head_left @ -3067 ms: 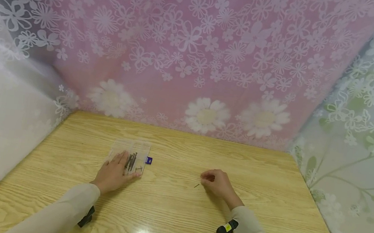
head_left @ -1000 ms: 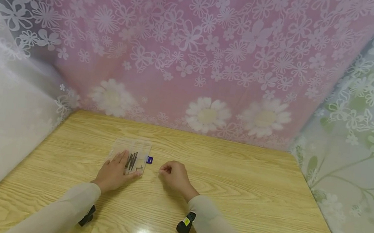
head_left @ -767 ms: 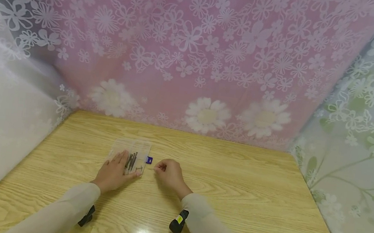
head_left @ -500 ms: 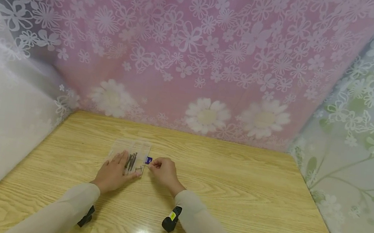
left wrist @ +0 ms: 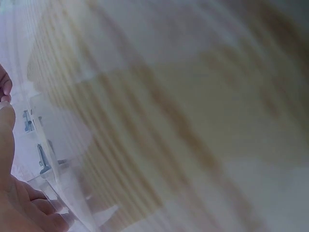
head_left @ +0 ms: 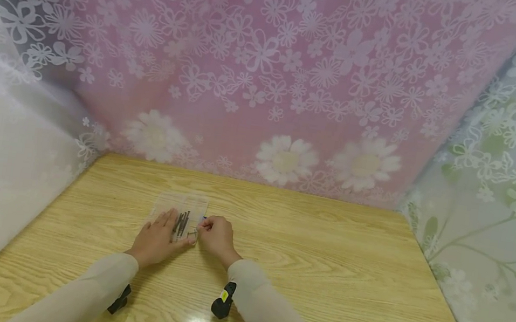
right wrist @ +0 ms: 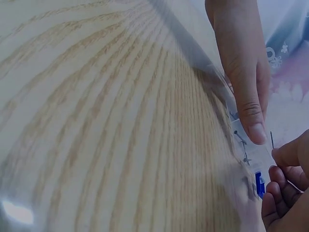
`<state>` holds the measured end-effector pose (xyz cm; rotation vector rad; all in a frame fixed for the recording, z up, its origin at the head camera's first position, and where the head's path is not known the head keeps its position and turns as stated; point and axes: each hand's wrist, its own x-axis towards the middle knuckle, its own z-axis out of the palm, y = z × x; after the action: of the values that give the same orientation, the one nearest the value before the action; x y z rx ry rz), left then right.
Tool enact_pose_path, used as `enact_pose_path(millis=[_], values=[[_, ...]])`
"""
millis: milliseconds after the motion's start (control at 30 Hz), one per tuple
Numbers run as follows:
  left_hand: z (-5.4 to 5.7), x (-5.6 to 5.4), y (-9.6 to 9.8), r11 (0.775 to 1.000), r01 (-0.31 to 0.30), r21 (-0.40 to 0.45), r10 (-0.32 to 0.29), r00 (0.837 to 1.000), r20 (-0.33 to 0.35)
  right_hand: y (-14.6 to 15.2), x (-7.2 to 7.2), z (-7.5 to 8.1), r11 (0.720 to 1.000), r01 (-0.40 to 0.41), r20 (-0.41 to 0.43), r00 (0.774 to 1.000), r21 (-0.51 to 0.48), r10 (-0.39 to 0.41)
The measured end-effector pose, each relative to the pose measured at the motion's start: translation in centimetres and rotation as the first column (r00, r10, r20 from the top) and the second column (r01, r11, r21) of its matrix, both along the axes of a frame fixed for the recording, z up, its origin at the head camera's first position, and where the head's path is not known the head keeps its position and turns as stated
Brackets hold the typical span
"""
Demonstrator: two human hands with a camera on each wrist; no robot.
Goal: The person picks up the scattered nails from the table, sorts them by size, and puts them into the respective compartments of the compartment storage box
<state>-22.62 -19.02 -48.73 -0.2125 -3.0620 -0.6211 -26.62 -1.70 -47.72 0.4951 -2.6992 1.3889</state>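
Observation:
A clear plastic compartment box [head_left: 195,203] lies on the table with its compartments facing up. My left hand [head_left: 155,240] rests across its left part, fingers extended and thumb along the near edge. Long dark nails [head_left: 181,223] lie bunched in one compartment, and a few small nails [head_left: 192,233] are in the near right one. Over the box's right edge, my right hand [head_left: 217,236] pinches a thin short nail [right wrist: 272,139] between thumb and forefinger. The nail points up in the right wrist view. My right hand mostly hides the blue latch [right wrist: 259,184].
The wood-grain table [head_left: 323,257] extends to both sides of the box. A pink flowered curtain [head_left: 269,75] stands along the back edge, with pale curtains at left and right. Each wrist wears a black camera [head_left: 223,300].
My right hand has picked up the small nail from the table on the right and carried it left to the box's right edge. My left hand has stayed put.

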Motion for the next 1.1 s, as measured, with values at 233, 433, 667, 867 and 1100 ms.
enact_pose_path(millis=[233,433,667,867,1100], values=[[0.2,0.1,0.2,1.0,0.005,-0.001,-0.005,1.0,0.003,-0.2,0.3,-0.3,0.999,0.037,0.003,0.999,-0.019,-0.037],[0.3,0.0,0.2,1.0,0.006,-0.008,-0.006,1.0,0.0,0.0,0.3,-0.5,0.998,0.012,-0.012,1.0,-0.057,-0.013],[0.4,0.0,0.0,1.0,0.001,0.002,-0.001,1.0,0.002,0.2,0.3,-0.6,0.997,-0.021,0.03,0.999,-0.073,0.023],[0.2,0.0,-0.2,1.0,-0.006,0.01,0.006,1.0,-0.004,0.5,0.4,-0.6,0.997,-0.051,0.058,0.997,-0.065,0.054],[-0.2,-0.5,-0.3,1.0,-0.002,0.024,0.003,1.0,-0.015,2.6,0.0,-0.7,0.997,-0.054,0.099,0.993,-0.05,0.058]])
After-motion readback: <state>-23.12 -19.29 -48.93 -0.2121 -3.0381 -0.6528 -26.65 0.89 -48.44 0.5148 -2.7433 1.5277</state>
